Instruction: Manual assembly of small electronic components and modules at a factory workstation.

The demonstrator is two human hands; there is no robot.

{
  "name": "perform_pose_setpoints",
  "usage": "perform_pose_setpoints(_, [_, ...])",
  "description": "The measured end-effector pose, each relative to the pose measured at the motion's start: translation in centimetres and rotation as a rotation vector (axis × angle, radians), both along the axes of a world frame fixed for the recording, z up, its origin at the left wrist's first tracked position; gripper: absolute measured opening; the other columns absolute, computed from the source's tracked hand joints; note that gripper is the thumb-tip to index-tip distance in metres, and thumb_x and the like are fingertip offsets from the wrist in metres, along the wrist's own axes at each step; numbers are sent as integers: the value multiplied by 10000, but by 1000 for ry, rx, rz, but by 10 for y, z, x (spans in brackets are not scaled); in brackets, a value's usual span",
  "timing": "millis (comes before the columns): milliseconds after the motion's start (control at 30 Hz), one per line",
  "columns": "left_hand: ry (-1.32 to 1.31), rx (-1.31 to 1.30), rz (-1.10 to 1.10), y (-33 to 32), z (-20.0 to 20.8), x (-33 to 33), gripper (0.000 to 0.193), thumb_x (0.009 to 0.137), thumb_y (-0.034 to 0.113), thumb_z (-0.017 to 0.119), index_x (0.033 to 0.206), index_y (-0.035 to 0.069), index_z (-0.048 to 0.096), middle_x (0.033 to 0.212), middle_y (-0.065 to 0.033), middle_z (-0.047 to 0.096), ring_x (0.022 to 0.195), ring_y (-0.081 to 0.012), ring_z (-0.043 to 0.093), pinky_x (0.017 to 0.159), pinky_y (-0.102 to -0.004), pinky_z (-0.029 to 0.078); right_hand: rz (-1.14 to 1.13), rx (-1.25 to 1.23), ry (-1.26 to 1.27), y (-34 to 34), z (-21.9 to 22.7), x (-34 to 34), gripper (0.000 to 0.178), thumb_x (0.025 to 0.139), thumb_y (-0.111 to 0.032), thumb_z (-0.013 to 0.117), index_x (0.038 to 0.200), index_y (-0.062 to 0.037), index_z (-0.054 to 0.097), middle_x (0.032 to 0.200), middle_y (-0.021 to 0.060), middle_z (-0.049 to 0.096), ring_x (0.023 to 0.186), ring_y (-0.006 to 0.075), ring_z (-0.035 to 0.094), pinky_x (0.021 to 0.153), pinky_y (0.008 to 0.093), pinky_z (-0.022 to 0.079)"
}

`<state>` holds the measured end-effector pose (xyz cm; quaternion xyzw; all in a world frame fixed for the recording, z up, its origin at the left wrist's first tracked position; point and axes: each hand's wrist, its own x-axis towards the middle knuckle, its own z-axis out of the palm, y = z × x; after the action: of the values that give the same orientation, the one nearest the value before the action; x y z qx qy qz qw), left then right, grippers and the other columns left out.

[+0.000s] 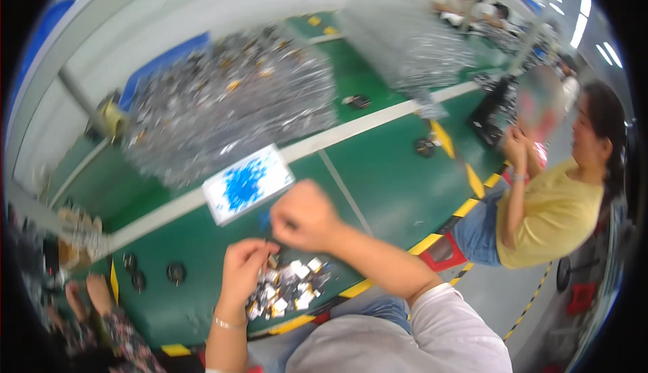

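Note:
My left hand is closed in a pinch above the left side of a pile of small parts. Whatever lies between its fingertips is too small to make out. A little farther off and to the right, my right hand is curled shut and slightly blurred. A small blue piece shows at its fingertips. The pile mixes white squares with dark and silvery bits on the green table. Beyond my hands sits a shallow white tray with many small blue pieces in it.
Stacked clear plastic trays of parts stand behind a pale rail. Round black items lie at left, near another person's hands. On the right, a person in yellow sits holding a round fan. Striped tape marks the near edge.

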<state>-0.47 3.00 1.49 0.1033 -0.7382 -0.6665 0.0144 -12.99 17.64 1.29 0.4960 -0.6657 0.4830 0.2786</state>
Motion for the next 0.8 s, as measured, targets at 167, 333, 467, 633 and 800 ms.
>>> perform_pose_setpoints(167, [-57,207,41,-13,-7,-8,197,881,69,508,892,-66,651,581,2,522,527,-79,504,539,-215,426,-216,-5,123,-10,8,-26,197,626,5,664,793,-79,599,871,71,592,832,274,556,772,398,412])
perform_pose_setpoints(333, [-30,275,25,-18,-12,-5,207,890,82,506,920,-65,650,633,-8,544,567,-80,515,550,-217,437,-338,465,-83,-12,-26,-46,339,768,-4,580,1083,-102,656,1222,121,534,1145,337,461,957,451,354])
perform_pose_setpoints(467, [-88,423,44,-23,-13,-3,269,914,138,488,1009,-66,637,730,-38,594,628,-107,550,584,-238,475,-305,236,-93,-13,-9,-35,306,769,-7,590,1062,-66,653,1081,135,605,1012,311,543,865,387,423])
perform_pose_setpoints(633, [-11,758,28,-32,-25,-1,379,942,200,427,1151,-81,575,991,-137,652,791,-200,632,740,-324,536,89,346,-241,-19,9,38,182,712,-68,706,887,-59,657,780,81,634,705,260,601,661,365,474])
perform_pose_setpoints(800, [-37,664,61,-29,-10,-1,354,945,214,464,1170,-30,587,1003,-133,652,877,-209,651,777,-310,526,38,362,-235,-25,-13,36,153,712,-41,708,857,-39,658,800,94,643,716,256,616,661,349,491])
